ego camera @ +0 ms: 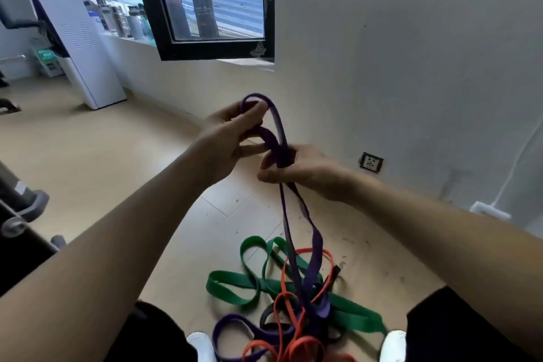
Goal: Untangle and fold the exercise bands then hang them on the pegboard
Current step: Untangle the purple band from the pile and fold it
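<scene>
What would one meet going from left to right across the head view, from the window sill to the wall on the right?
Bottles → left hand → right hand → socket. Both hands grip the purple band, left out because it overlaps them.

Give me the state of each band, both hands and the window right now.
purple band: upper loop raised, held by both hands, rest trailing down among the other bands on the floor.
left hand: grips the loop's top.
right hand: pinches the band lower down.
green band: on the floor, tangled.
red band: on the floor, tangled.
black band: mostly buried under the others.
window: open, swung inward.
</scene>
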A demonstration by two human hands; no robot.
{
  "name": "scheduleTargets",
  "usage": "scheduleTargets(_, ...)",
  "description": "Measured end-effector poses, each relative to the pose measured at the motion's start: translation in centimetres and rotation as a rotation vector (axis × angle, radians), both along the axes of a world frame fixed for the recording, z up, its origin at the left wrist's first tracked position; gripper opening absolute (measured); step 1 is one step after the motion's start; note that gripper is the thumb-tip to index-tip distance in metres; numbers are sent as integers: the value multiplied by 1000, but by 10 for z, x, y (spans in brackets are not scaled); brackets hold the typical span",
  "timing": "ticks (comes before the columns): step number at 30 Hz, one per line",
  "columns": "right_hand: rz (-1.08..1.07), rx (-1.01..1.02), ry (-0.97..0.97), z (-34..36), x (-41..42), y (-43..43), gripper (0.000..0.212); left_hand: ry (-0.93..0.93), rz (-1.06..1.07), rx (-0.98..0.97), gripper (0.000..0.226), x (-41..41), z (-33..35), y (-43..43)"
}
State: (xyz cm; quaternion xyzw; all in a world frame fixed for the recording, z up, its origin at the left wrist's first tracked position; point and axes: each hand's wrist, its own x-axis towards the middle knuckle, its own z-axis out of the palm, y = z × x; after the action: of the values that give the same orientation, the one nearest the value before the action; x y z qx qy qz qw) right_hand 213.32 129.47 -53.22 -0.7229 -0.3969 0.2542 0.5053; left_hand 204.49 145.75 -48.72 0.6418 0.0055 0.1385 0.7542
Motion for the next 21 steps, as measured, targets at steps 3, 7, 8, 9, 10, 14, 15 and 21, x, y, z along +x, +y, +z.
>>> scheduleTargets(3, 57, -74, 38, -28, -1, 8, 30, -50, 95, -113, 25, 4, -2, 7)
scheduleTargets(7, 46, -163, 11, -58, 18, 1, 28, -36, 223, -106, 25, 3, -18, 35)
scheduleTargets(8, 41, -188, -4, -62, 25, -3, 27, -9, 238, -91, 26, 3, -25, 43)
scheduleTargets(9, 36, -210, -16, -66, 32, -7, 26, 27, 246, -74, 28, 1, -32, 51)
scheduleTargets(10, 30, -226, -29, -67, 38, -11, 24, 68, 254, -63, 30, -1, -39, 58)
scheduleTargets(14, -18, -160, -50, -52, 53, -17, 37, 230, 275, -77, 28, -14, -59, 94)
scheduleTargets(15, -33, -128, -60, -43, 54, -18, 39, 285, 262, -30, 32, -18, -63, 104)
scheduleTargets(21, -141, 212, -60, -1, 42, -24, 28, 534, 7, 508, 63, -24, -64, 90)
